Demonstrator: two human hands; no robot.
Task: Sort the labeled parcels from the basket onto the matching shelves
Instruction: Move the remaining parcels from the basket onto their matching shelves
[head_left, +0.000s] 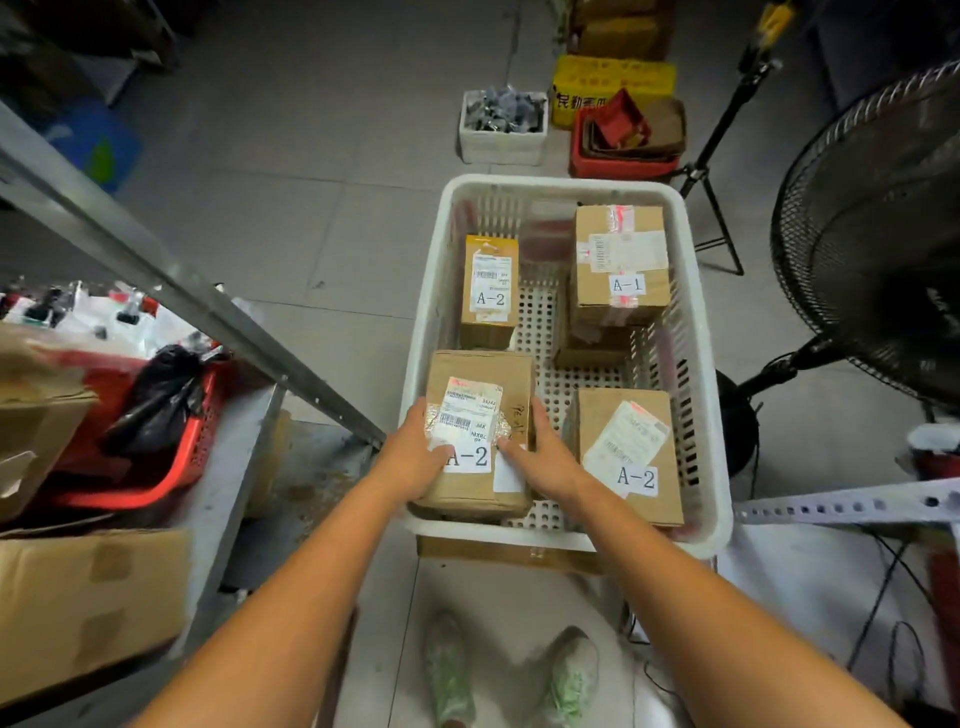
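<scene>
At the centre of the frame a white basket (431, 291) stands on the tiled floor (322, 218), holding brown cardboard parcels. Both hands reach into its lower left corner and clasp the near-left parcel (483, 374), marked A-2. The left hand (413, 457) takes its left side and the right hand (545, 457) its right side, fingers (540, 415) wrapped down the edges and both thumbs pressed on top beside the label. Whether this parcel rests on the basket bottom or is raised off it cannot be told. Just to its right, in the lower right corner, lies a second A-2 parcel (628, 452). Higher in the basket, a narrow A-2 parcel (488, 291) stands at left and an A-1 parcel (621, 260) at right, set on another brown box. Along the left of the frame runs a metal shelf (156, 270) with a red crate (176, 467) and cartons; a black fan (883, 234) fills the right edge.
</scene>
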